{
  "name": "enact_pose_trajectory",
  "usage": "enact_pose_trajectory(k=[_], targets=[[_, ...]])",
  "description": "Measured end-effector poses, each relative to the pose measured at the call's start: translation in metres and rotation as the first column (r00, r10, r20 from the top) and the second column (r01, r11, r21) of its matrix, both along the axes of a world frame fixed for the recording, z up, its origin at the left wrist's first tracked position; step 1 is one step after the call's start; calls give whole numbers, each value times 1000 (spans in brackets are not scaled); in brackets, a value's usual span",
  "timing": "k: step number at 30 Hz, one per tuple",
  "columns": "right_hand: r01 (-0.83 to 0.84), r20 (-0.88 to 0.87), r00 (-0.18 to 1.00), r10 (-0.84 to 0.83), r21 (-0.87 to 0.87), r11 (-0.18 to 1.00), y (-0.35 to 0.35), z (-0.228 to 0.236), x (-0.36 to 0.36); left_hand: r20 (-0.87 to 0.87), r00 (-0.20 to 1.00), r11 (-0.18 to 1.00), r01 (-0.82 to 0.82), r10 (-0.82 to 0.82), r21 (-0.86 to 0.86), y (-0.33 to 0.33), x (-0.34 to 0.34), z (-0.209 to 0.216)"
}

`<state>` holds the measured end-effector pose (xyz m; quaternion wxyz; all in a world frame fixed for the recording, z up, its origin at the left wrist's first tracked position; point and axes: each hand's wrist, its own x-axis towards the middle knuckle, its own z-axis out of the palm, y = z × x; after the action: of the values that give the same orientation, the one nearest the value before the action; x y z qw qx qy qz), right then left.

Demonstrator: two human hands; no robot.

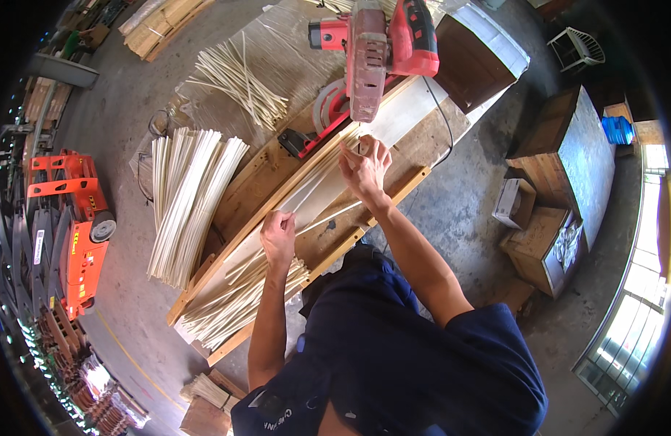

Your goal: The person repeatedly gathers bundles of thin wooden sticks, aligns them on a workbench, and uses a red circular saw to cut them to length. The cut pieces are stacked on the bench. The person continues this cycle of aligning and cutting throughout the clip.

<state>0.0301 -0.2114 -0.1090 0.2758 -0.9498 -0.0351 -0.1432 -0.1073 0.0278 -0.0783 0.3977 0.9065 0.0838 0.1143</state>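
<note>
1. The left hand (278, 232) is over the bench (401, 134), fingers curled in; thumb and forefinger appear to pinch the near end of a thin stick (307, 190), which slants up the pale bench top toward the saw (367, 69).
2. The right hand (366, 166) is farther up the bench, just below the saw's body; its fingers are bent and loosely gathered over the stick ends there; whether they grip any, I cannot tell.
3. A second stick (334, 215) lies aslant between the left hand and the right forearm; a loose pile (237, 301) of sticks fills the bench's lower left end, beside the left forearm.
4. Beyond the back rail (259, 219), a thick bundle (195, 207) of sticks stands to the left; a smaller, splayed bundle (242, 86) lies farther off on plastic sheeting (284, 47).
5. The saw is red, its black cord (449, 123) looping down at right; an orange lift (81, 240) stands far left, cartons (537, 247) right.
</note>
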Motion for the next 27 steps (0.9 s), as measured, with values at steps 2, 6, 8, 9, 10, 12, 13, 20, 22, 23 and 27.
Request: enact_pose_trajectory(k=[2, 6, 8, 9, 10, 12, 13, 20, 22, 23, 27], targets=[[-13, -9, 1000, 13, 2, 1000, -1, 2, 0, -11, 999, 993, 49, -48, 108, 2, 4, -2], [-40, -26, 999, 40, -9, 999, -4, 4, 1, -17, 998, 999, 52, -52, 0, -1, 10, -4], [-51, -27, 998, 50, -18, 999, -6, 3, 2, -55, 998, 995, 22, -28, -97, -2, 13, -4], [-56, -20, 998, 55, -26, 998, -7, 2, 2, -74, 997, 989, 7, -18, -145, -2, 14, -5], [-61, -13, 998, 60, -34, 998, -7, 2, 2, -95, 995, 987, -6, -10, -162, -2, 15, -5], [-61, -4, 998, 61, -61, 996, -7, 0, 1, -145, 989, 981, -32, 4, -193, 0, 15, -5], [-61, 1, 998, 61, -75, 995, -7, -1, 0, -169, 986, 977, -33, -3, -210, 2, 17, -5], [-67, 5, 998, 67, -89, 994, -7, -1, -2, -236, 971, 976, -14, -39, -218, 9, 21, 0], [-54, 22, 998, 57, -94, 994, -7, -1, -2, -231, 972, 979, -6, -41, -202, 7, 21, 2], [-45, 24, 999, 47, -90, 995, -6, -1, -1, -216, 976, 982, -2, -40, -190, 7, 19, 3], [-18, 25, 999, 20, -74, 997, -2, 1, 1, -120, 989, 929, 127, -91, 348, 4, 19, 3]])
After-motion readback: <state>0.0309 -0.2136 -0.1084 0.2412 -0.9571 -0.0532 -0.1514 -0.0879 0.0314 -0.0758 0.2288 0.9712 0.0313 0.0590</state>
